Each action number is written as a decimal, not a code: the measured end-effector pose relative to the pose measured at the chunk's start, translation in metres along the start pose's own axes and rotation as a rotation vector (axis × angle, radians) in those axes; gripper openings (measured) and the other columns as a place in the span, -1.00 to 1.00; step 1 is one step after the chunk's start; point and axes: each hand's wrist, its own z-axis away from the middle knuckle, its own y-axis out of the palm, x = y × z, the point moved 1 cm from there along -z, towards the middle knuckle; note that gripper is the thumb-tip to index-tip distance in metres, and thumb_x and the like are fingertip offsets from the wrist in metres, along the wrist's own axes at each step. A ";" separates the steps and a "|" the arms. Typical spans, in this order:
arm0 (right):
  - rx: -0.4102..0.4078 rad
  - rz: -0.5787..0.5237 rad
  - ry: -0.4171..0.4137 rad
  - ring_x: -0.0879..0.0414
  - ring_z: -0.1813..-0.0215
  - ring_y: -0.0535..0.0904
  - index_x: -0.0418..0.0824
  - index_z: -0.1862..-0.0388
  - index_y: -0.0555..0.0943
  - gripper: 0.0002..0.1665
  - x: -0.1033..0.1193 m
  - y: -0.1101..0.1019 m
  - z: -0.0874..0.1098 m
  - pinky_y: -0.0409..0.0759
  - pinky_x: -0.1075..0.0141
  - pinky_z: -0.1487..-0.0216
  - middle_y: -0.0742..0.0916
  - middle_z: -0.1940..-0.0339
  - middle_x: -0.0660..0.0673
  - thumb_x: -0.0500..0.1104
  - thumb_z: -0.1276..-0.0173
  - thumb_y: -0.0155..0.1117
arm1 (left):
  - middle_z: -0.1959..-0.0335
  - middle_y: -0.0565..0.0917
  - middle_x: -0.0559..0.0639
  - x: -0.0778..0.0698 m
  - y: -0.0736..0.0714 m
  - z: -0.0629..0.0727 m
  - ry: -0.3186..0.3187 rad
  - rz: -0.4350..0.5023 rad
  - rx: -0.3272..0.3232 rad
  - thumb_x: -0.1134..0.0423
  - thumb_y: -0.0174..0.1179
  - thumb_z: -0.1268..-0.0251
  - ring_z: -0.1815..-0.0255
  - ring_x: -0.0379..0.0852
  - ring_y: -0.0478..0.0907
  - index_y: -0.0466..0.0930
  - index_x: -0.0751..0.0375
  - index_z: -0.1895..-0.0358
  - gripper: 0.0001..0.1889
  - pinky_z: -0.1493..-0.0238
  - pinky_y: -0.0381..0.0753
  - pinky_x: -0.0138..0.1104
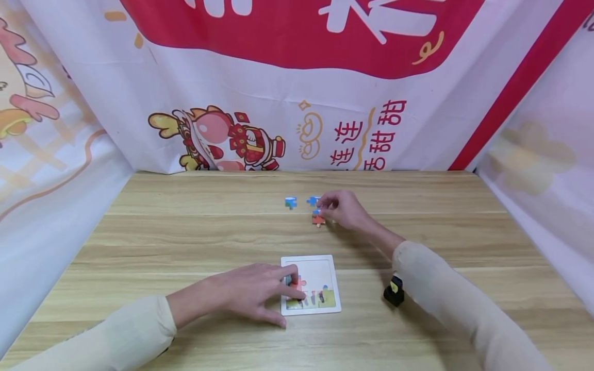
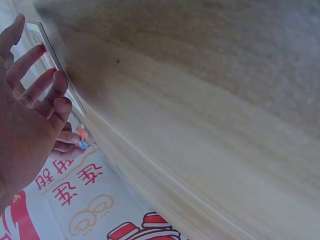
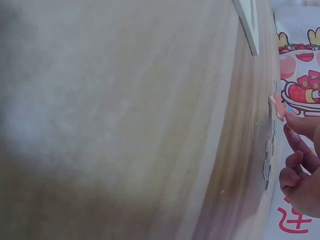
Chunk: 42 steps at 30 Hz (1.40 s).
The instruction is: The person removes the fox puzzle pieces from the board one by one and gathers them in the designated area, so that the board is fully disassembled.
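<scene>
A square white puzzle tray (image 1: 317, 269) lies on the table, with joined jigsaw pieces (image 1: 327, 298) along its near side. Fingertips of my left hand (image 1: 252, 290) touch the pieces at the tray's left side, partly hiding them; in the left wrist view this hand (image 2: 30, 110) has loosely bent fingers. Farther back, my right hand (image 1: 343, 209) pinches an orange and blue jigsaw piece (image 1: 318, 220) between thumb and finger. The right wrist view shows that piece (image 3: 280, 107) raised off the table at the fingertips.
Two loose blue jigsaw pieces lie near the right hand: one with green (image 1: 290, 202), the other (image 1: 312, 201) close to the fingers. A printed cloth (image 1: 260, 87) hangs behind the wooden table (image 1: 195, 226), with more cloth at both sides.
</scene>
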 end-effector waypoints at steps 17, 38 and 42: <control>0.035 0.138 -0.004 0.13 0.30 0.59 -0.35 0.14 0.79 -0.86 -0.005 0.004 -0.011 0.54 0.38 0.31 0.77 0.33 -0.13 -0.39 -0.34 0.44 | -0.34 0.43 -0.02 -0.001 0.000 -0.001 -0.006 -0.024 0.011 -0.35 0.19 -0.39 0.00 -0.25 0.43 0.49 -0.28 -0.48 -0.36 -0.26 0.53 -0.23; -0.002 0.293 -0.017 0.08 0.26 0.55 -0.23 0.10 0.82 -0.83 0.008 0.001 -0.002 0.51 0.26 0.28 0.74 0.31 -0.05 -0.27 -0.34 0.49 | -0.19 0.44 -0.11 -0.002 -0.004 -0.004 -0.003 -0.004 0.008 -0.30 0.26 -0.37 0.10 -0.27 0.40 0.56 -0.26 -0.42 -0.40 -0.05 0.51 -0.41; 0.035 0.249 -0.085 0.10 0.33 0.54 -0.25 0.14 0.82 -0.86 0.013 -0.003 0.010 0.52 0.29 0.32 0.73 0.37 -0.04 -0.30 -0.33 0.49 | -0.19 0.45 -0.14 -0.001 -0.004 -0.004 -0.007 0.033 0.003 -0.27 0.29 -0.37 0.14 -0.29 0.40 0.59 -0.24 -0.40 -0.42 0.03 0.49 -0.45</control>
